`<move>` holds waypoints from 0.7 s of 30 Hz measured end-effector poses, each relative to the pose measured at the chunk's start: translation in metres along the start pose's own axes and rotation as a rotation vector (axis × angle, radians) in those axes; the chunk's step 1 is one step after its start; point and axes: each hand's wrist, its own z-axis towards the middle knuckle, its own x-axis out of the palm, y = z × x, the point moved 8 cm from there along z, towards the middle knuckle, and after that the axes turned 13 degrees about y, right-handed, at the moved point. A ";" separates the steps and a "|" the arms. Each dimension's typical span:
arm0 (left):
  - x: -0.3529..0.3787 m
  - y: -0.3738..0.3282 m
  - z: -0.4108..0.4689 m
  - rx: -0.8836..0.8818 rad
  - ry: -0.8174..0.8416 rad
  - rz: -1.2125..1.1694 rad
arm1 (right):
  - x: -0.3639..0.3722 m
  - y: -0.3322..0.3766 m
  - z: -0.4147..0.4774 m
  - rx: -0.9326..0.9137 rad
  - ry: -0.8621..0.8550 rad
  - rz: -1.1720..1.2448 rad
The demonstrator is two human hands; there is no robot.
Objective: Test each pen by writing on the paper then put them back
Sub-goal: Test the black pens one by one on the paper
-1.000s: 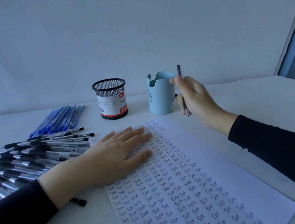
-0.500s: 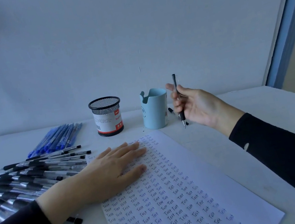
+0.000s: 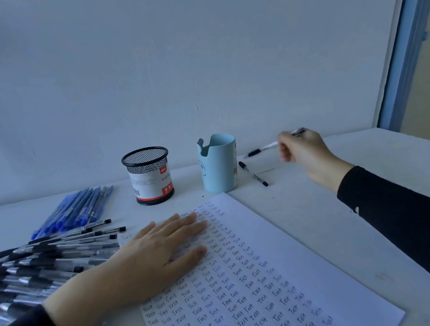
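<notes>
Paper [image 3: 270, 281] mostly filled with "Test": we judge testing well along. Our left hand [image 3: 150, 259] presses it flat-fingered. Our right hand [image 3: 303, 151] grips a pen [image 3: 262, 149] far right, not yet put back.

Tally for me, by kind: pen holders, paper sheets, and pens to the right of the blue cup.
Pen holders: 2 (mesh pot, blue cup)
Paper sheets: 1
Pens right of the cup: 2 (lying pen, held pen in right hand)
Total: 5

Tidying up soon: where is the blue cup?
Head view: the blue cup stands mid-table near the wall, right of the black mesh holder, just beyond the paper.
</notes>
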 end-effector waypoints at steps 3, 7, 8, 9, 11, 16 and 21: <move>-0.001 0.000 0.000 0.005 -0.008 -0.010 | 0.001 -0.010 -0.007 -0.027 0.050 -0.472; -0.001 0.001 0.001 0.006 -0.015 -0.010 | 0.016 -0.028 -0.005 -0.033 0.101 -0.685; 0.000 0.001 0.002 0.006 -0.016 -0.006 | 0.017 -0.034 -0.002 -0.008 0.103 -0.704; 0.000 0.001 0.002 0.005 -0.016 -0.003 | 0.018 -0.040 0.000 0.022 0.114 -0.717; 0.001 0.002 0.002 0.005 -0.016 -0.003 | 0.020 -0.046 0.002 0.054 0.149 -0.707; 0.001 0.002 0.001 0.005 -0.013 -0.005 | 0.018 -0.044 0.004 0.047 0.164 -0.630; 0.001 0.003 0.003 0.010 -0.010 -0.005 | 0.021 -0.051 0.009 0.017 0.164 -0.658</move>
